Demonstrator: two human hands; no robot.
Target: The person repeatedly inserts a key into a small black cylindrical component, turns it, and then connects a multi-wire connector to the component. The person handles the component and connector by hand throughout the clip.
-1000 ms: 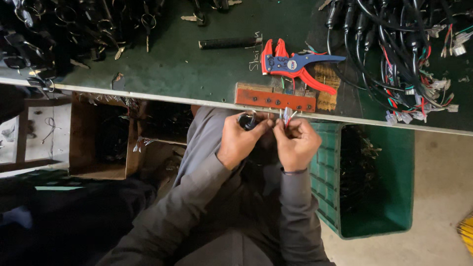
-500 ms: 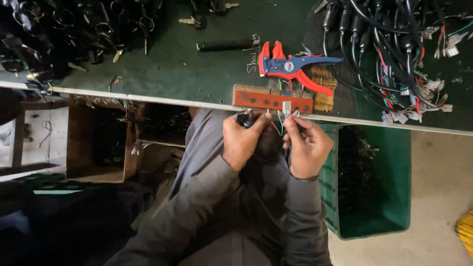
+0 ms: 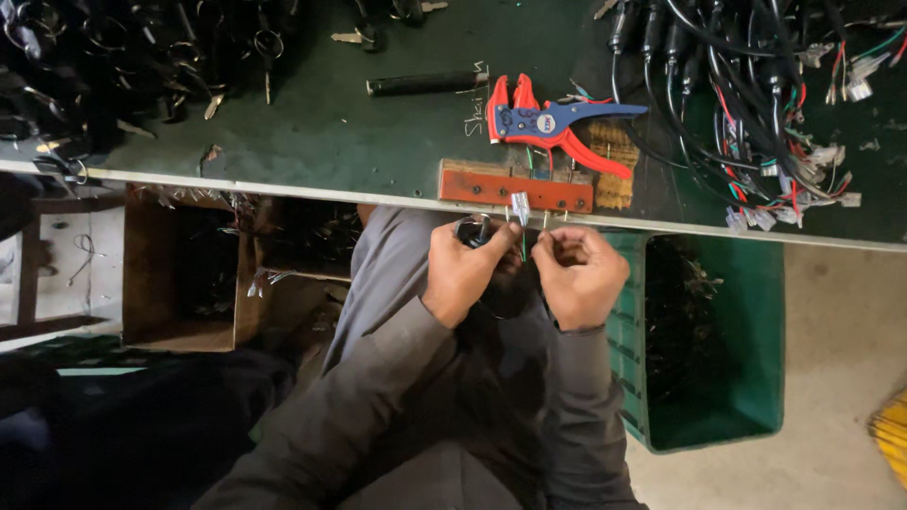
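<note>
My left hand [image 3: 468, 269] grips a small black round part [image 3: 472, 229] with thin wires [image 3: 521, 227] sticking up from it, one green, tipped with a white connector. My right hand [image 3: 578, 274] pinches the wires just right of that part. Both hands hover over my lap, just below the edge of the green workbench [image 3: 331, 132]. An orange wooden block [image 3: 515, 187] lies on the bench edge right above my hands. A red and blue wire stripper [image 3: 553, 125] rests behind the block.
A heap of black cables and coloured wire harnesses [image 3: 756, 85] fills the bench's right side. Dark metal parts [image 3: 113, 57] pile up at the left. A black rod [image 3: 425, 83] lies mid-bench. A green crate [image 3: 713, 331] stands at my right, a cardboard box [image 3: 179, 274] at my left.
My hands have risen slightly toward the bench edge and spread a little, and the wire ends with the white connector now stick up between them.
</note>
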